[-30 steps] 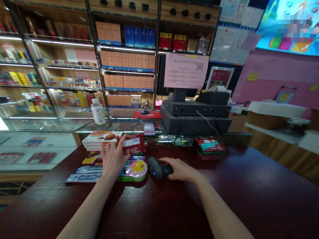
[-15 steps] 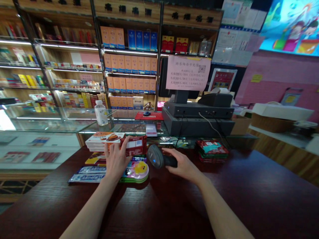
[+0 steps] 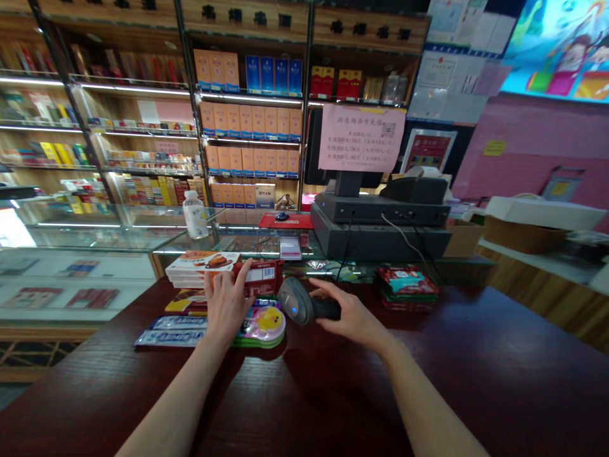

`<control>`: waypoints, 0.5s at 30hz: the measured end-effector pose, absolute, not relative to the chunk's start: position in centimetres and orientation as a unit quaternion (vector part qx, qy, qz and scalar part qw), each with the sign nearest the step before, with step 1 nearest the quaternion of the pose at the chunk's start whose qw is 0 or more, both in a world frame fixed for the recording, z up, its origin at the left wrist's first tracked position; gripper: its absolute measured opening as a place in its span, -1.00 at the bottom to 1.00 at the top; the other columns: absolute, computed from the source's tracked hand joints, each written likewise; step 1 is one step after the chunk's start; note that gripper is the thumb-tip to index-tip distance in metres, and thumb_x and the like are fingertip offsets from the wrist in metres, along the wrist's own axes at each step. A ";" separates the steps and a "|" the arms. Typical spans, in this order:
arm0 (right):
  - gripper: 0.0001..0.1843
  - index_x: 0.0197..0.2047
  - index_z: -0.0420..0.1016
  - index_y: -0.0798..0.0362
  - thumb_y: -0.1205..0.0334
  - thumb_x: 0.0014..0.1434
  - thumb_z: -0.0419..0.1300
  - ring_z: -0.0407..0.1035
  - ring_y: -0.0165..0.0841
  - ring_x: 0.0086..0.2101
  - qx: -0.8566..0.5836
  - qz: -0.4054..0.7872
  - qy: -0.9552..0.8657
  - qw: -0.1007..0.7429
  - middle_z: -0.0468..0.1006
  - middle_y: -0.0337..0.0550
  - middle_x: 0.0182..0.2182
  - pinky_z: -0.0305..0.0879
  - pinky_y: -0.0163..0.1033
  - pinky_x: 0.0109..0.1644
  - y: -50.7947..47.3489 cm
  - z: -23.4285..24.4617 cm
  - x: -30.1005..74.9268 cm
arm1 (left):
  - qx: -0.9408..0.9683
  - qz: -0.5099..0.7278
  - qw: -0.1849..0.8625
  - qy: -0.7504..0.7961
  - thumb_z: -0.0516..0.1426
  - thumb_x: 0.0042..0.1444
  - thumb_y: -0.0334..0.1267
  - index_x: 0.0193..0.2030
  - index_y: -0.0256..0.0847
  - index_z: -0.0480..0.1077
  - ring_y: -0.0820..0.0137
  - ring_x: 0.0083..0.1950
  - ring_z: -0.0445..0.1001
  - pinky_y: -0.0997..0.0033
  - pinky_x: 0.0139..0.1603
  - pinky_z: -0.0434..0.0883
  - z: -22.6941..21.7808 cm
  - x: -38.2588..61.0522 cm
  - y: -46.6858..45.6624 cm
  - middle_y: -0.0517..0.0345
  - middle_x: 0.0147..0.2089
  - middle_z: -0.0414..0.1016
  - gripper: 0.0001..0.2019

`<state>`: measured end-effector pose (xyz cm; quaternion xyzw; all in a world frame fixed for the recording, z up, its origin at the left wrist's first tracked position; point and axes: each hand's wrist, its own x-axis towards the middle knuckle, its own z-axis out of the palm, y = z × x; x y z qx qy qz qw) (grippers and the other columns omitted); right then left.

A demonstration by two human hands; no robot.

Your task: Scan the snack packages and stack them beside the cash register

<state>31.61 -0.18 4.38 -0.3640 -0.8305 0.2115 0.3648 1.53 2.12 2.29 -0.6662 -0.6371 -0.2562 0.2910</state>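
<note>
I can't read the small print on the pink notice (image 3: pixel 361 138), the card (image 3: pixel 290 249) on the glass case is blurred out, the right hand (image 3: pixel 349 314) hides most of the barcode scanner (image 3: pixel 294 301) grip, and the wall mural (image 3: pixel 561 51) runs off the top right edge

This is a shop, by the look of it a small one selling cigarettes and boxed liquor. Lit shelves (image 3: pixel 247 114) rise behind a glass case (image 3: pixel 90 235), packed with rows of cartons. A till (image 3: pixel 375 225) stands past the far edge of the dark wooden counter (image 3: pixel 476 355) — a pink notice (image 3: pixel 361 138) with a QR code above it, a barcode scanner (image 3: pixel 297 301) at hand.
</note>
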 end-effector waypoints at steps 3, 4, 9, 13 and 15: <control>-0.15 0.39 0.19 -0.20 0.32 0.07 0.34 0.48 -0.22 0.03 -0.362 0.213 -0.831 0.364 0.57 -0.17 0.07 0.31 -0.04 0.21 -0.3 4.4 31.5 | -0.666 -0.264 0.293 -0.633 0.24 0.09 -0.18 0.44 -0.08 0.15 0.07 0.07 0.35 -0.18 0.43 -0.01 2.4 1.6 2.0 -0.02 -0.07 0.37 -0.25; -0.15 0.39 0.19 -0.20 0.32 0.07 0.34 0.48 -0.22 0.03 -0.361 0.215 -0.831 0.364 0.57 -0.17 0.06 0.31 -0.05 0.20 -0.3 4.4 31.5 | -0.666 -0.268 0.293 -0.631 0.23 0.10 -0.19 0.43 -0.09 0.17 0.07 0.06 0.35 -0.17 0.43 -0.01 2.5 1.7 2.0 -0.03 -0.08 0.37 -0.27; -0.13 0.41 0.16 -0.20 0.33 0.07 0.33 0.48 -0.23 0.03 -0.356 0.226 -0.828 0.370 0.57 -0.17 0.07 0.30 -0.06 0.21 -0.2 4.4 31.5 | -0.665 -0.268 0.304 -0.628 0.22 0.10 -0.16 0.43 -0.07 0.14 0.07 0.07 0.35 -0.19 0.41 0.01 2.5 1.7 2.0 -0.02 -0.07 0.38 -0.26; -0.08 0.43 0.13 -0.21 0.33 0.05 0.34 0.47 -0.23 0.01 -0.370 0.236 -0.826 0.353 0.57 -0.15 0.07 0.30 -0.07 0.18 0.2 4.1 31.9 | -0.671 -0.281 0.289 -0.623 0.24 0.07 -0.16 0.44 -0.08 0.13 0.06 0.07 0.35 -0.21 0.42 -0.01 2.3 1.4 2.2 -0.03 -0.07 0.38 -0.22; -0.06 0.44 0.12 -0.20 0.34 0.04 0.34 0.48 -0.23 0.00 -0.379 0.255 -0.825 0.334 0.57 -0.15 0.06 0.31 -0.10 0.14 0.6 3.6 32.3 | -0.673 -0.298 0.270 -0.621 0.24 0.07 -0.18 0.44 -0.07 0.14 0.04 0.08 0.34 -0.23 0.42 -0.02 2.3 1.4 2.2 -0.04 -0.06 0.38 -0.23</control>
